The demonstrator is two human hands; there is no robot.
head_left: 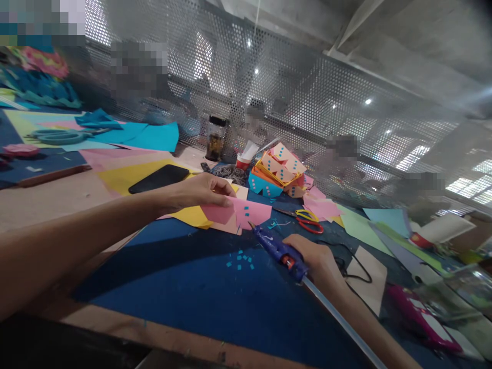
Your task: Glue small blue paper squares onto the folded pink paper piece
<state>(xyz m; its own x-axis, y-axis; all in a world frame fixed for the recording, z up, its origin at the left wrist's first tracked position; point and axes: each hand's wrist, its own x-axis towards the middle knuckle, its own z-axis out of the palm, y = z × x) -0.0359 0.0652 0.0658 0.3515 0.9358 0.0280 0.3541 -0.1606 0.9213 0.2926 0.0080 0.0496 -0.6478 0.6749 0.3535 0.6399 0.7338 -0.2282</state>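
Nearest the camera, on the dark blue sheet (200,287) that covers this part of the tabletop (57,200), the right hand (317,261) is wrapped around the grip of a blue glue gun (279,251). One clear glue stick (342,320) juts from the back of the gun toward the viewer. The gun's long axis runs from lower right to upper left, and its nozzle points at, and sits just beside, the near edge of the pink paper piece (246,212). Between the two forearms lies a loose scatter of about ten small teal paper squares (240,260).

Further out, the left hand (203,192) reaches in from the left and pinches the pink paper piece at its left end, fingers closed on it, holding it flat over a yellow sheet (192,215). That piece carries a few teal squares. The left hand is on the paper; the right hand is a gun's length short of it.

Beyond, one pair of red and yellow scissors (309,220) lies to the right, a heap of folded pink, orange and teal paper forms (279,171) sits behind, one black phone (159,178) lies to the left, and one dark jar (215,138) stands by the perforated metal screen (300,92).
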